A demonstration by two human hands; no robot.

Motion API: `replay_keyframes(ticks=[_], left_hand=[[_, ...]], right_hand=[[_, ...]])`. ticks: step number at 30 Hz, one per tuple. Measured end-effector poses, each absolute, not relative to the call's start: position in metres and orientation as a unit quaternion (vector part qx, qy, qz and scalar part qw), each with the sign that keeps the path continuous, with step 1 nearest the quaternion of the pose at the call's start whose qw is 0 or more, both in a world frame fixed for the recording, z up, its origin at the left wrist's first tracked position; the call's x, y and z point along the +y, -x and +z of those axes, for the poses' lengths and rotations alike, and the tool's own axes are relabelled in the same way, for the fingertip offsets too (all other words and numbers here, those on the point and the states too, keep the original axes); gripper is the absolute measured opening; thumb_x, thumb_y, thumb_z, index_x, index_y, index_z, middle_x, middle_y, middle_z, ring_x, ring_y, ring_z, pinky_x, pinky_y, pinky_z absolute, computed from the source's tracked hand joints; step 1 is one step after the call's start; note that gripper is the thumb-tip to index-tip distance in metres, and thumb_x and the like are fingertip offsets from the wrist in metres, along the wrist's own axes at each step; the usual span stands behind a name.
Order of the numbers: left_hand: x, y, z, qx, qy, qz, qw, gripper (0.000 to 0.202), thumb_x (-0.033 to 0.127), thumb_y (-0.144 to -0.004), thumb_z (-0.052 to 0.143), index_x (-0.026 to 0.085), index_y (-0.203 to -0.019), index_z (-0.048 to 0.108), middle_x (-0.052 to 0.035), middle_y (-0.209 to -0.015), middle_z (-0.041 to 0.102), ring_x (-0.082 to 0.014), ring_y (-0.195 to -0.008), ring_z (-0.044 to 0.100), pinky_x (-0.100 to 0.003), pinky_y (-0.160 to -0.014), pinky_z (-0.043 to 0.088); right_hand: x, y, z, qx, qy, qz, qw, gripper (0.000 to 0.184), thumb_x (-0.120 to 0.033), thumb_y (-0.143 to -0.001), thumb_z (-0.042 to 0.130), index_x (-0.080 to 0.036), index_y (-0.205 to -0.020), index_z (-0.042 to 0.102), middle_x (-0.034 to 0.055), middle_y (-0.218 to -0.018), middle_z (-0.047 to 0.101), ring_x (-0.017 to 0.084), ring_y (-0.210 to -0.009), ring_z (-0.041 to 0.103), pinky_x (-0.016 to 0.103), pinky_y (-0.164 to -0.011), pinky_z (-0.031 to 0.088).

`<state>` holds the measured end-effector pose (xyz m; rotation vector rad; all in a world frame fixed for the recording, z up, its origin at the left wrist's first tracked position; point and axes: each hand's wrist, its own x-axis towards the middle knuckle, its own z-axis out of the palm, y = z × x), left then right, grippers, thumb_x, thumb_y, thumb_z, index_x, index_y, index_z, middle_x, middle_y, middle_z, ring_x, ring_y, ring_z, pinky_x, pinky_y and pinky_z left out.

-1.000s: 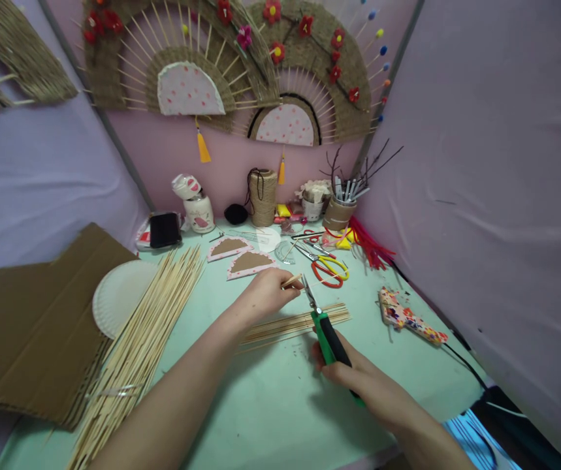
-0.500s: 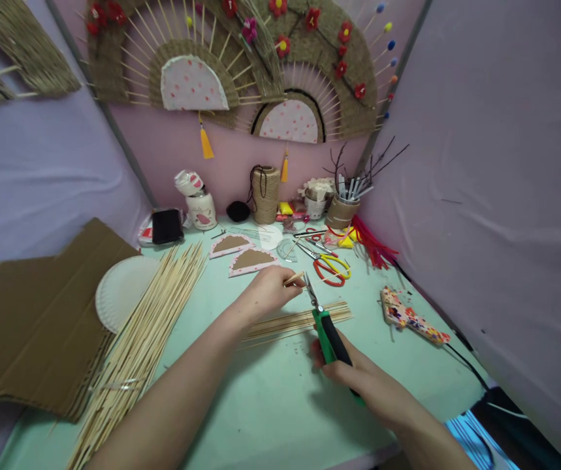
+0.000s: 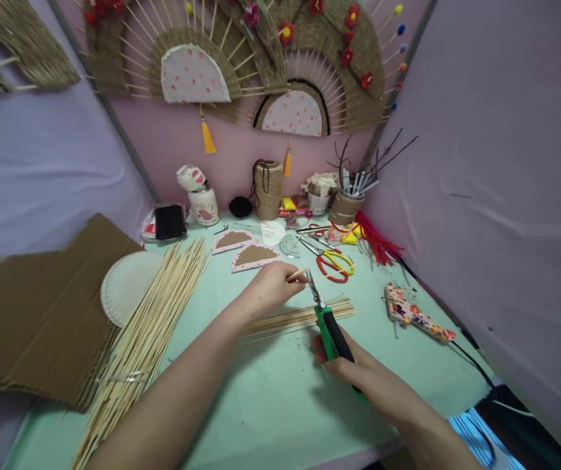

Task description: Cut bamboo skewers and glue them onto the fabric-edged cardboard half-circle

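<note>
Sticks (image 3: 297,275) — too small to count — sit near the middle of the frame, pinched between the thumb and fingers of your left hand (image 3: 276,287). Your right hand (image 3: 353,365), right of centre, is wrapped around the grips of the cutters (image 3: 330,331), their tips right by the stick ends; whether the blades touch wood, you cannot tell. You seem to be at a trimming step, so the next move probably calls for a steady pinch, the ends set well between the blades, and a firm squeeze.

Your sticks are slender, pale and straight, probably dry bamboo. More lie in a flat row (image 3: 285,321) just below your left hand, and a long bundle (image 3: 143,339) with a glossy clear band slants across the lower left. Brown cardboard (image 3: 40,313) at far left looks stiff — corrugated along its edge — beside a white plate (image 3: 121,287) with a crimped rim.
</note>
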<state>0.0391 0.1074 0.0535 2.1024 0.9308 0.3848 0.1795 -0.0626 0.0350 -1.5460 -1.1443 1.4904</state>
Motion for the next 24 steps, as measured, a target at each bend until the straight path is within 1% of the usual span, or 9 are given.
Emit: replay_keyframes(ticks=[5, 12, 20, 24], left_hand=[[0.1073, -0.0392, 0.0550, 0.369, -0.830, 0.151, 0.390, 0.022, 0.027, -0.073, 0.056, 0.019, -0.083, 0.074, 0.0012, -0.070, 0.067, -0.0135, -0.064, 0.055, -0.024, -0.057, 0.036], [0.1070, -0.0391, 0.0557, 0.371, -0.830, 0.149, 0.388, 0.022, 0.027, -0.073, 0.056, 0.019, -0.082, 0.074, 0.0011, -0.070, 0.067, -0.0136, -0.064, 0.055, -0.024, -0.057, 0.036], [0.1065, -0.0392, 0.0575, 0.378, -0.829, 0.142, 0.386, 0.022, 0.028, -0.073, 0.057, 0.019, -0.084, 0.074, 0.0009, -0.068, 0.067, -0.0134, -0.062, 0.055, -0.024, -0.056, 0.035], [0.1060, -0.0389, 0.0583, 0.377, -0.827, 0.144, 0.391, 0.022, 0.028, -0.073, 0.057, 0.019, -0.083, 0.074, -0.0001, -0.071, 0.068, -0.0142, -0.064, 0.056, -0.025, -0.058, 0.037]], right_hand=[[-0.0631, -0.1799, 0.0349, -0.448, 0.595, 0.574, 0.339, 0.036, -0.030, -0.073, 0.050, -0.020, -0.107, 0.050, 0.0037, -0.103, 0.057, 0.023, -0.099, 0.051, 0.036, -0.088, 0.036], [-0.0627, -0.1808, 0.0355, -0.456, 0.597, 0.574, 0.325, 0.037, -0.029, -0.075, 0.048, -0.020, -0.110, 0.049, 0.0032, -0.102, 0.056, 0.022, -0.098, 0.050, 0.035, -0.086, 0.036], [-0.0618, -0.1788, 0.0396, -0.457, 0.599, 0.572, 0.325, 0.034, -0.028, -0.074, 0.048, -0.020, -0.107, 0.048, 0.0030, -0.103, 0.057, 0.022, -0.099, 0.050, 0.035, -0.087, 0.036], [-0.0624, -0.1797, 0.0369, -0.455, 0.599, 0.571, 0.330, 0.032, -0.027, -0.074, 0.049, -0.020, -0.105, 0.049, 0.0030, -0.102, 0.057, 0.023, -0.098, 0.051, 0.035, -0.086, 0.037]])
